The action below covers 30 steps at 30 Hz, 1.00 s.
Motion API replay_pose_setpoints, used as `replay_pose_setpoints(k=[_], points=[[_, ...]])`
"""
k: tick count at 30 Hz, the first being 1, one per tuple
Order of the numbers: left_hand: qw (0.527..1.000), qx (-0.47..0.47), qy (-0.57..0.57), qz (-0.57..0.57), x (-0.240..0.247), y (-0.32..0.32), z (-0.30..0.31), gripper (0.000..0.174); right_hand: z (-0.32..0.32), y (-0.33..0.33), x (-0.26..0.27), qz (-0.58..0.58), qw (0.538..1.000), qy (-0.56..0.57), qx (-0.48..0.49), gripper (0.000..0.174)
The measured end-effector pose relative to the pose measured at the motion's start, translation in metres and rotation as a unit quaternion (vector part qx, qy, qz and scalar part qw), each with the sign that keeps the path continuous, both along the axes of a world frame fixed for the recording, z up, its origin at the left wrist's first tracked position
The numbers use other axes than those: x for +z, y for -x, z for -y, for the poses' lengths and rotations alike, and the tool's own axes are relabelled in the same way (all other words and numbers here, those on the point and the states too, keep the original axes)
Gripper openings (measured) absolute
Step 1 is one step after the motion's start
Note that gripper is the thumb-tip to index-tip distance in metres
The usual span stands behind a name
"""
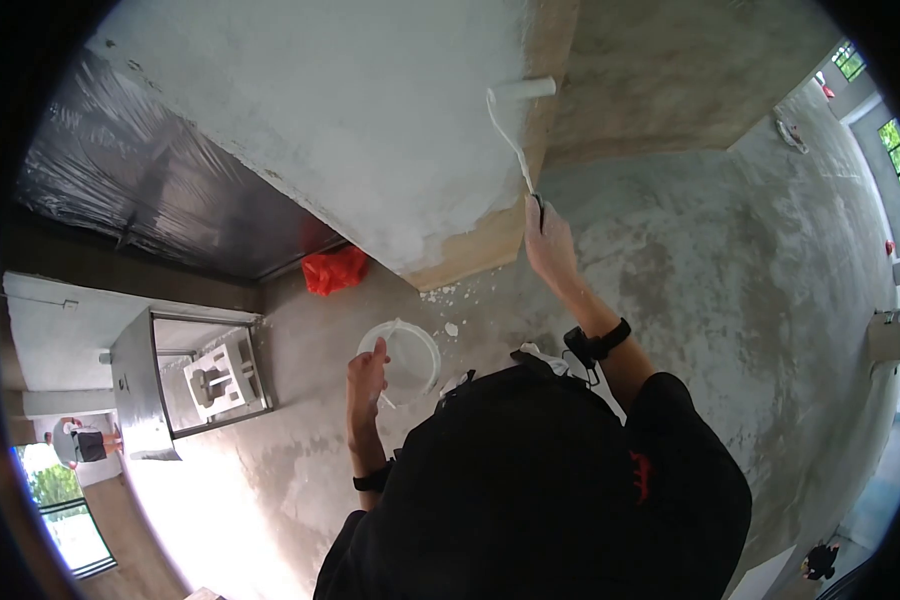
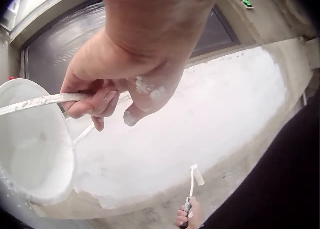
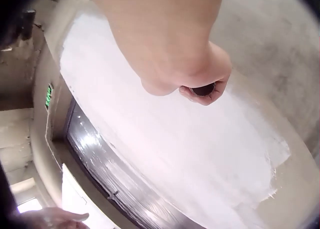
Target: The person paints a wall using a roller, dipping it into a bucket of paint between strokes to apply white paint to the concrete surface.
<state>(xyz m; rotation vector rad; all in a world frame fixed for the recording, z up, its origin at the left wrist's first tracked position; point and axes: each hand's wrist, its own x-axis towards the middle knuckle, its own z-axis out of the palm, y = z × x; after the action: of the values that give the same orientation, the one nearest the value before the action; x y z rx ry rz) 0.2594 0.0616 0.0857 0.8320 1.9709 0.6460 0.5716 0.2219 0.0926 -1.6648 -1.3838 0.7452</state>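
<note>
My right hand (image 1: pixel 550 240) grips a paint roller (image 1: pixel 525 89) by its handle, and the roller's white sleeve lies against the wall near its right edge. White paint covers most of that wall (image 1: pixel 350 110). In the right wrist view the dark butt of the roller handle (image 3: pixel 204 90) shows inside the curled fingers. My left hand (image 2: pixel 135 69) has its fingers curled around the white wire handle (image 2: pixel 40 104) of a white bucket (image 2: pixel 40 144), which hangs below it. White smears mark the left palm, and its thumb sticks out.
A red plastic bag (image 1: pixel 334 270) lies on the floor by the wall's foot. White splatters (image 1: pixel 452 328) dot the concrete near the bucket. Plastic sheeting (image 1: pixel 160 160) covers the dark opening left of the wall. Farther left stand an open door (image 1: pixel 145 385) and a person (image 1: pixel 88 445).
</note>
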Motion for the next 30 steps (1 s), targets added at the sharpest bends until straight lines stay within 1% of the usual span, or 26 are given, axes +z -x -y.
replay_pose_setpoints(k=[1, 3, 5, 7, 9, 10, 12, 13, 17, 18, 19, 20, 21, 22, 23, 24, 26, 28, 29, 30], points=[[1.0, -0.002, -0.003, 0.0, 0.0, 0.0, 0.0, 0.053, -0.006, 0.002, 0.011, 0.002, 1.0, -0.005, -0.001, 0.045], [1.0, -0.007, -0.016, 0.009, -0.007, 0.006, 0.0, 0.053, -0.019, 0.006, 0.033, -0.041, 0.997, -0.069, 0.003, 0.043], [0.999, -0.012, -0.039, 0.019, -0.011, 0.006, 0.001, 0.052, -0.032, 0.009, 0.059, -0.048, 0.995, -0.092, -0.003, 0.045], [1.0, -0.003, -0.012, -0.015, -0.011, 0.006, -0.001, 0.051, -0.05, 0.008, 0.092, -0.057, 0.99, -0.131, -0.007, 0.046], [0.999, -0.016, -0.027, -0.016, -0.022, 0.013, -0.001, 0.051, -0.064, 0.005, 0.128, -0.059, 0.978, -0.198, -0.021, 0.044], [0.999, -0.017, -0.027, -0.02, -0.02, 0.013, 0.0, 0.051, -0.071, 0.002, 0.151, -0.058, 0.973, -0.22, -0.022, 0.044], [0.999, -0.02, -0.029, -0.028, -0.017, 0.012, -0.001, 0.051, -0.082, -0.005, 0.197, -0.043, 0.977, -0.208, -0.007, 0.045], [0.999, -0.021, -0.031, -0.03, -0.02, 0.013, -0.002, 0.052, -0.089, -0.008, 0.217, -0.042, 0.972, -0.23, -0.008, 0.045], [0.999, -0.017, -0.023, -0.039, -0.015, 0.014, 0.0, 0.052, -0.116, -0.009, 0.289, -0.025, 0.965, -0.263, -0.001, 0.05], [0.995, -0.069, 0.002, -0.076, -0.039, 0.028, -0.004, 0.056, -0.121, -0.008, 0.305, -0.023, 0.964, -0.264, -0.004, 0.051], [0.991, -0.082, 0.034, -0.103, -0.027, 0.025, -0.005, 0.058, -0.125, -0.005, 0.323, -0.026, 0.959, -0.283, -0.004, 0.051], [0.995, -0.049, 0.032, -0.082, -0.008, 0.018, -0.003, 0.057, -0.127, -0.004, 0.343, -0.014, 0.955, -0.296, -0.001, 0.054], [0.998, -0.019, 0.002, -0.056, -0.024, 0.024, -0.004, 0.056, -0.13, -0.002, 0.36, 0.0, 0.952, -0.306, 0.002, 0.056], [0.999, -0.008, 0.013, -0.048, -0.039, 0.032, -0.007, 0.056, -0.136, -0.001, 0.375, -0.002, 0.947, -0.321, 0.005, 0.056], [0.999, 0.002, 0.023, -0.04, -0.053, 0.041, -0.01, 0.055, -0.147, 0.0, 0.391, 0.015, 0.943, -0.331, -0.022, 0.058], [0.999, -0.011, 0.004, -0.041, -0.066, 0.046, -0.011, 0.048, -0.156, 0.001, 0.408, 0.03, 0.938, -0.34, -0.049, 0.061], [0.99, -0.092, -0.094, -0.057, -0.114, 0.067, -0.011, 0.039, -0.17, 0.003, 0.446, 0.018, 0.935, -0.353, -0.031, 0.063], [0.94, -0.203, -0.264, -0.067, -0.177, 0.099, -0.007, 0.038, -0.18, 0.003, 0.481, 0.01, 0.933, -0.361, -0.018, 0.066], [0.896, -0.264, -0.35, -0.072, -0.205, 0.116, -0.01, 0.041, -0.185, 0.007, 0.497, 0.012, 0.926, -0.377, -0.027, 0.066], [0.899, -0.246, -0.359, -0.058, -0.2, 0.112, -0.008, 0.041, -0.183, 0.01, 0.51, 0.012, 0.921, -0.387, -0.031, 0.067]])
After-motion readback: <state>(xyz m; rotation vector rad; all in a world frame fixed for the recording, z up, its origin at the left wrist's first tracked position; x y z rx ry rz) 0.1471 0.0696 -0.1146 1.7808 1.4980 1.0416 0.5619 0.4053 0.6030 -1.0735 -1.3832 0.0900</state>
